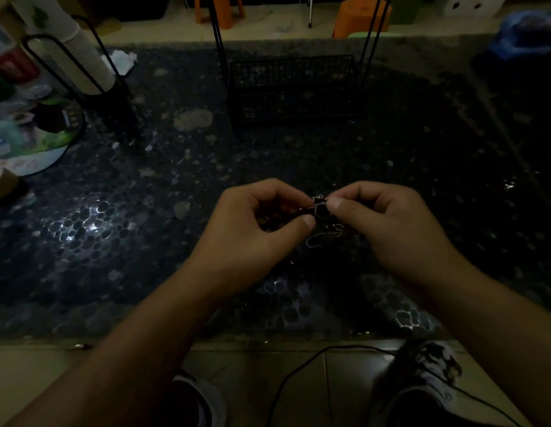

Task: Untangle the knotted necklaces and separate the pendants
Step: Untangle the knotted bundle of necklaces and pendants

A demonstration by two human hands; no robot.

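Note:
A small tangle of thin silvery necklace chains point(322, 211) hangs between my two hands above the dark pebble-patterned table point(144, 241). My left hand point(261, 223) pinches the tangle between thumb and curled fingers from the left. From the right, my right hand point(375, 217) pinches it between thumb and forefinger, near a small ring at the top. Loose loops of chain dangle below the pinch toward the table. In the dim light I cannot make out separate pendants.
A black wire basket point(291, 87) stands at the back centre. At the left are a stack of white cups in a black wire holder point(83, 60), bottles and a round printed tray point(37, 140). A tape roll point(0, 183) sits at the left edge. A black cable point(298, 374) runs below the table's near edge.

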